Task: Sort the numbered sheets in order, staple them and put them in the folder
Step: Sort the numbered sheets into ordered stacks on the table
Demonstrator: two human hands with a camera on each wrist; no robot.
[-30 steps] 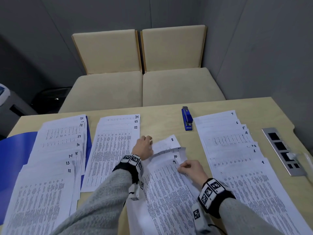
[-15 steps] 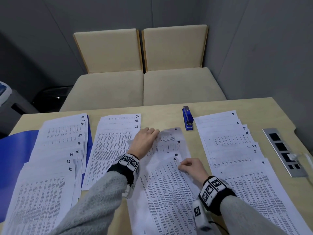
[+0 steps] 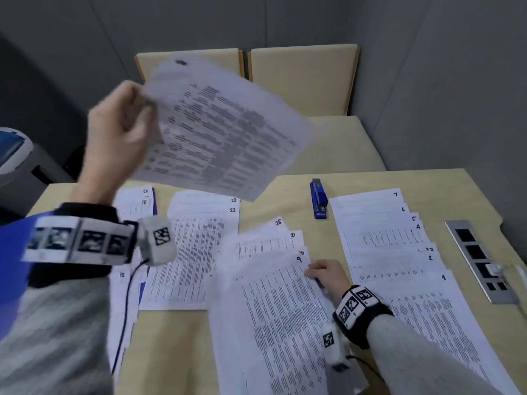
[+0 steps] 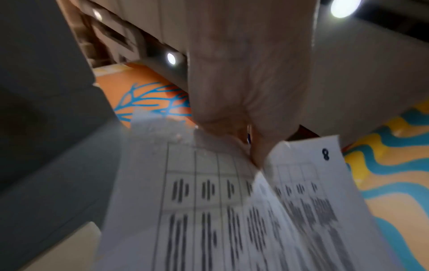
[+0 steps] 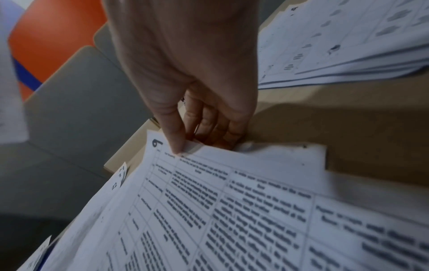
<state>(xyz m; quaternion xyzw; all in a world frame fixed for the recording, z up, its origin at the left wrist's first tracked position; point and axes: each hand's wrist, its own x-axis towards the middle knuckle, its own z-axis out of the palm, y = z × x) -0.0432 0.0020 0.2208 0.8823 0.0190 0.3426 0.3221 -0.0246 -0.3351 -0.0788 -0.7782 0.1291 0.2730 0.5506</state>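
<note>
My left hand point(image 3: 122, 129) is raised high above the table and pinches the top edge of a printed sheet point(image 3: 222, 132). In the left wrist view that sheet point(image 4: 255, 210) carries the number 8 and hangs from my left hand point(image 4: 246, 139). My right hand point(image 3: 325, 273) rests at the right edge of the middle pile point(image 3: 273, 309), thumb and fingers pinching the corner of sheet 9 point(image 5: 209, 192) beside my right hand point(image 5: 197, 135). Sheets 25, 21 and 10 fan out behind it. A blue stapler point(image 3: 318, 198) lies on the table. The blue folder point(image 3: 14, 252) sits at the far left under sheets.
A fanned row of sheets 1 to 7 point(image 3: 399, 252) covers the right of the wooden table point(image 3: 285, 195). Sheets 22 and 23 point(image 3: 196, 246) lie left of centre, higher numbers point(image 3: 137, 201) further left. A metal socket panel point(image 3: 479, 258) is at the right edge. Two beige chairs point(image 3: 302, 81) stand behind.
My left hand has lifted sheet 8 off the middle pile and swung it up and to the left. My right hand stays at the corner of sheet 9.
</note>
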